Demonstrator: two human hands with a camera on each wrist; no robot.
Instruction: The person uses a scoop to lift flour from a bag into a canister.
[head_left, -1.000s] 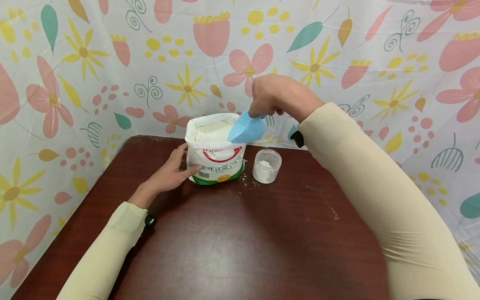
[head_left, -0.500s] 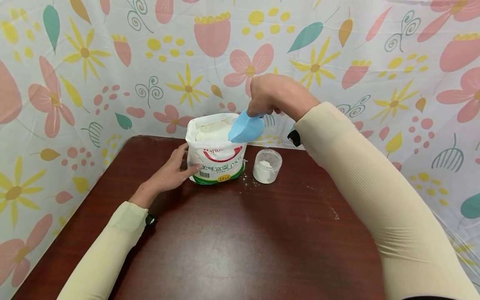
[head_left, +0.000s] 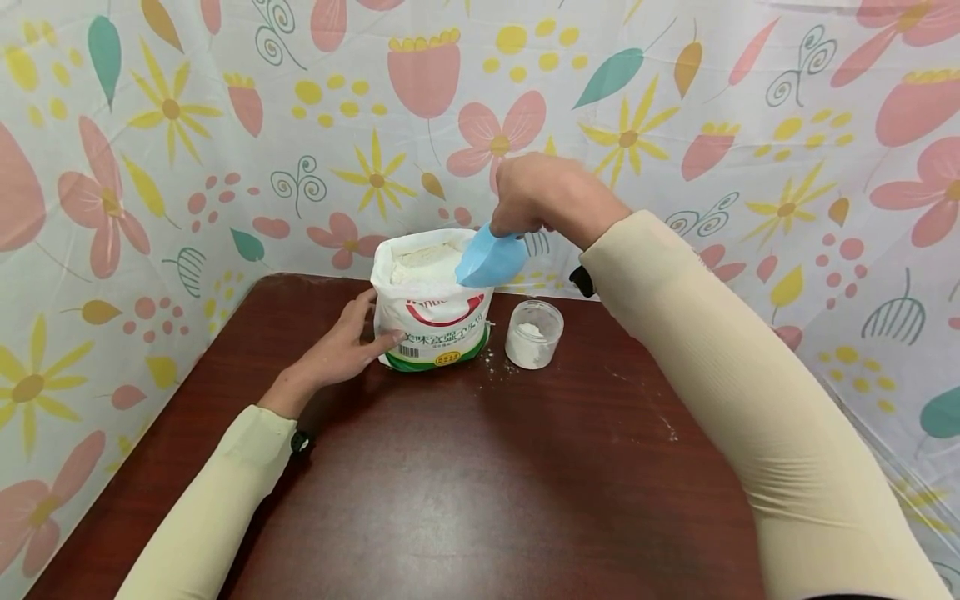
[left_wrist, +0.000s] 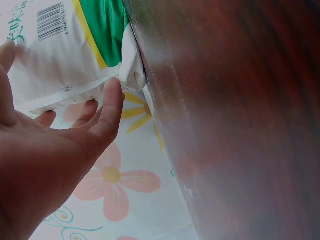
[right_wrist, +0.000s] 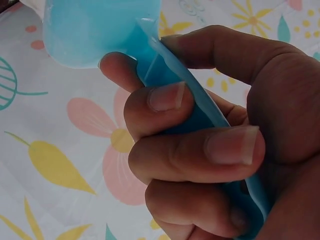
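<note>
The right hand is gripping a blue scoop at the right rim of a white bag. The left hand, spread, is touching the bag's left side. Bag and clear jar are standing on the table.

Light-blue scoop; white bag with red arc and yellow-edged green band; dark reddish-brown desk; cream sleeves; across the upper frame, white backdrop patterned with pink and yellow flowers.
</note>
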